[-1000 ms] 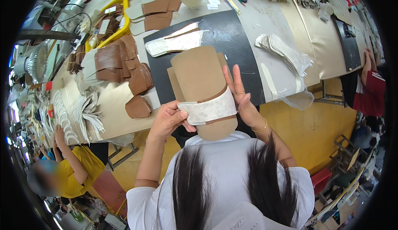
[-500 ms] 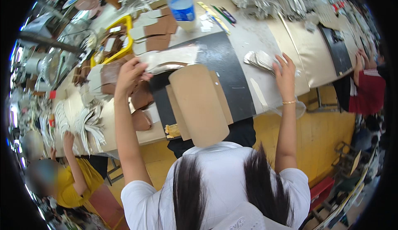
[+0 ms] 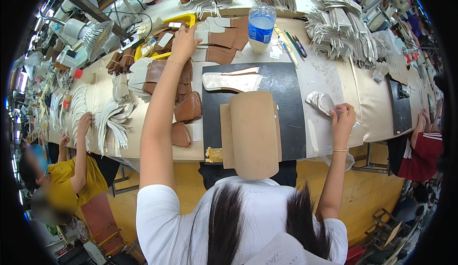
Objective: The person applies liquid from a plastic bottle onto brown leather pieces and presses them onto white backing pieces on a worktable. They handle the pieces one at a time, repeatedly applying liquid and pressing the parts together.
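Observation:
My left hand [image 3: 185,44] reaches over the right end of a yellow tray [image 3: 192,20] of brown pieces. Its fingers are apart, and I see nothing held in them. My right hand [image 3: 343,117] rests at the near right end of a small stack of pale curved pieces [image 3: 320,102], fingers bent and loosely apart, the tips touching or close to its edge. Between my arms, a pale shoe-upper piece with a brown strip [image 3: 233,81] lies on a black board [image 3: 290,117]. A curved tan board [image 3: 254,133] covers the black board's near part.
Brown and grey leather pieces [image 3: 223,38] lie beyond the board, beside a water bottle [image 3: 261,28] and pens [image 3: 296,45]. Large bundles of pale pieces [image 3: 338,26] stand far right. A lamp [image 3: 98,38] hangs at left. Co-workers [image 3: 90,174] sit at both sides.
My left hand has left the upper piece on the black board and moved away to the yellow tray. My right hand stays by the pale stack, its fingers more bent. The view has shifted.

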Demonstrator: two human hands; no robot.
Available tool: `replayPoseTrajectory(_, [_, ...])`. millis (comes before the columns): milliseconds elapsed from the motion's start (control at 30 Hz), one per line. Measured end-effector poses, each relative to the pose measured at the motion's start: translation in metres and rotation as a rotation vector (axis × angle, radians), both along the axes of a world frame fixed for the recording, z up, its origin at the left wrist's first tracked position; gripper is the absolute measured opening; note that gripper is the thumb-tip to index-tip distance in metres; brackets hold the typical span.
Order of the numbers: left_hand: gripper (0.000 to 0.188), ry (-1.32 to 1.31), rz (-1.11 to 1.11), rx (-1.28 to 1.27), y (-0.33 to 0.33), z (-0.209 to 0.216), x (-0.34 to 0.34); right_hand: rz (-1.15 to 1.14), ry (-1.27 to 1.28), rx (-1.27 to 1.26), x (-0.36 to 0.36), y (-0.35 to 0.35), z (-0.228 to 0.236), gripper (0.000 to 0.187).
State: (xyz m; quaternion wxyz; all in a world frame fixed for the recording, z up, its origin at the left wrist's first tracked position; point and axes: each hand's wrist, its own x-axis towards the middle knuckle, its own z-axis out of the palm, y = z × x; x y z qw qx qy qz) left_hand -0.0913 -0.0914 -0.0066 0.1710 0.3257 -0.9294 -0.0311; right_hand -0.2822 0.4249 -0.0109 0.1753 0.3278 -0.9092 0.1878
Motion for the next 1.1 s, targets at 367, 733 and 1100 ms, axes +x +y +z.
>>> replayPoseTrajectory(367, [0.028,0.082,-0.051,0.176,-0.015,0.006,-0.018,0.176,-0.372,0.095,0.018,0.008,0.028,0.013])
replayPoseTrajectory(733, [0.026,0.708,-0.336,1.201,0.130,0.161,0.039,0.166,-0.618,-0.506,0.019,-0.001,0.074,0.016])
replayPoseTrajectory(1100, [0.019,0.463,0.045,1.942,0.263,0.066,0.126,0.469,-0.942,-0.604,0.071,-0.020,0.137,0.018])
